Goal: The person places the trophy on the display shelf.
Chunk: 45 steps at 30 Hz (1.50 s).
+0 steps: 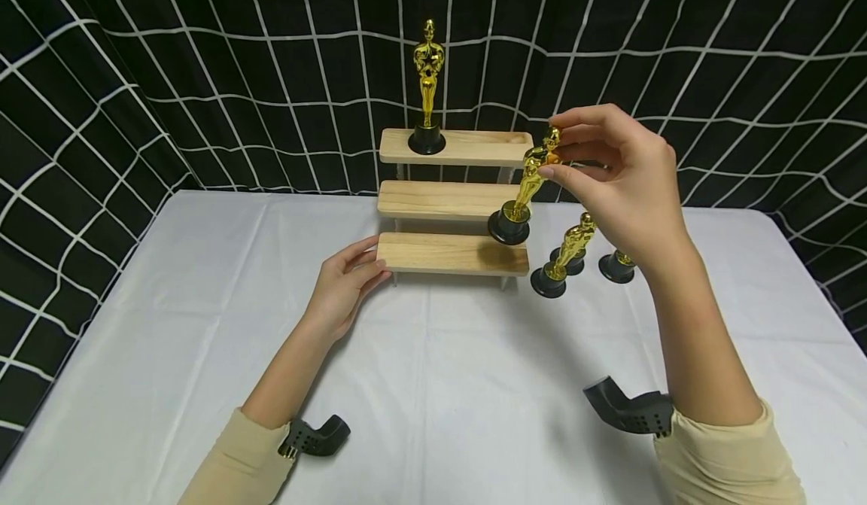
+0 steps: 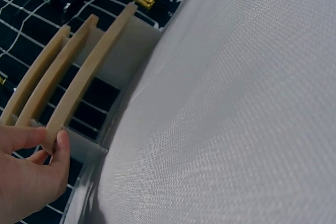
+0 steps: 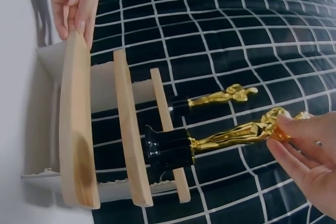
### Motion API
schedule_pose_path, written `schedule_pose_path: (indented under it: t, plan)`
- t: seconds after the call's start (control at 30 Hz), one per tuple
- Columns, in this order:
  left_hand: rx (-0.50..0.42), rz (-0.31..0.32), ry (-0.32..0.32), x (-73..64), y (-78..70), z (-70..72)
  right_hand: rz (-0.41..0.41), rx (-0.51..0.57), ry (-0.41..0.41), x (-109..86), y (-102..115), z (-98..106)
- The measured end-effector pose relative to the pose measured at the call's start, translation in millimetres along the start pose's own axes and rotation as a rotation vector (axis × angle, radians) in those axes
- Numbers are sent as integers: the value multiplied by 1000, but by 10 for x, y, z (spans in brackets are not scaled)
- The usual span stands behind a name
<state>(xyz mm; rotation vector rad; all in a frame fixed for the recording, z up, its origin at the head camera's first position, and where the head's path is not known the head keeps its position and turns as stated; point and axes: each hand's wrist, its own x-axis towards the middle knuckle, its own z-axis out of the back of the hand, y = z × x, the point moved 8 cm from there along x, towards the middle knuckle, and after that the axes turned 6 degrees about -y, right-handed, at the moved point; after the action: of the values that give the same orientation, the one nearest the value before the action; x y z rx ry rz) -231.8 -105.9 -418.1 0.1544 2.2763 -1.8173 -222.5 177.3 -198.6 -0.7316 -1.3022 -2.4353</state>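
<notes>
My right hand (image 1: 619, 170) pinches a gold trophy figurine (image 1: 533, 177) near its head, its black base hanging over the right part of a three-tier wooden shelf (image 1: 450, 253). In the right wrist view this held figurine (image 3: 236, 135) overlaps the middle and top tiers. The left hand (image 1: 348, 287) holds the left end of the lowest tier between thumb and fingers, also plain in the left wrist view, where that tier (image 2: 89, 77) runs up from the fingertips. On the top tier, toward its left, another gold figurine (image 1: 428, 83) stands upright.
Several more gold figurines (image 1: 569, 253) stand on the white tablecloth (image 1: 433, 400) right of the shelf, partly hidden by the right hand. Behind the table hangs a black curtain with a white grid (image 1: 271, 76). Each wrist wears a dark camera mount (image 1: 630, 409).
</notes>
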Motion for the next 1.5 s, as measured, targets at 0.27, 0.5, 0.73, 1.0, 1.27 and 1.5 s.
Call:
schedule_pose_path:
  t: [0.27,0.5,0.73,1.0,1.27,1.5]
  plan:
    - [-1,2,0,4,10,-1,-3,-18,-16,162,-6,-6]
    - [2,1,10,5,12,-1,-10,-22,-44,294,8,-14]
    - [-1,-1,7,3,8,2,16,-72,-49,439,41,-52]
    - [-5,-3,7,5,4,-1,18,-98,-43,604,39,-87]
    - [-6,-7,7,-2,-3,-6,3,-68,-41,732,-5,-129]
    - [-2,-7,9,-2,-4,-3,7,-79,-31,834,-2,-188]
